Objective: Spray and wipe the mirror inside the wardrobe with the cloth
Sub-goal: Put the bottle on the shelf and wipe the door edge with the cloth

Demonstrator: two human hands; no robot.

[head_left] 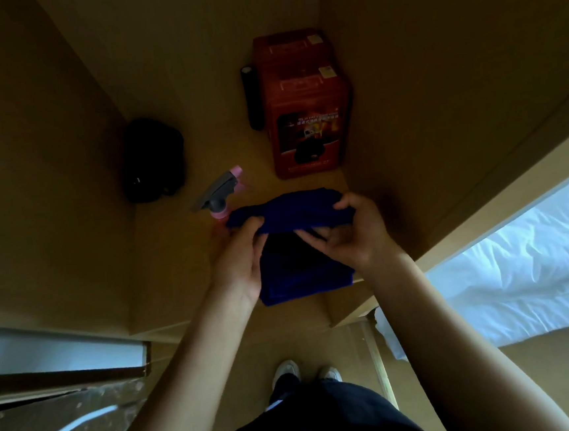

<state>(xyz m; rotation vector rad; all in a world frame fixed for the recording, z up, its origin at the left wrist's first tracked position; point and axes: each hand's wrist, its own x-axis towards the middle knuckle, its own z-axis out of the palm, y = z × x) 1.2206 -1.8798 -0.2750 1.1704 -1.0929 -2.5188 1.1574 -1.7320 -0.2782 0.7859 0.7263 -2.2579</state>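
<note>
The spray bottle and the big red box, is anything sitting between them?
No. In the head view, only bare wooden shelf lies between the spray bottle and the red box.

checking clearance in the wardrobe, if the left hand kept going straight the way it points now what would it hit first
Most likely the spray bottle, standing just beyond the left hand, which grips the blue cloth and points up and slightly left. Depth is hard to judge, so it could pass beside it.
</note>
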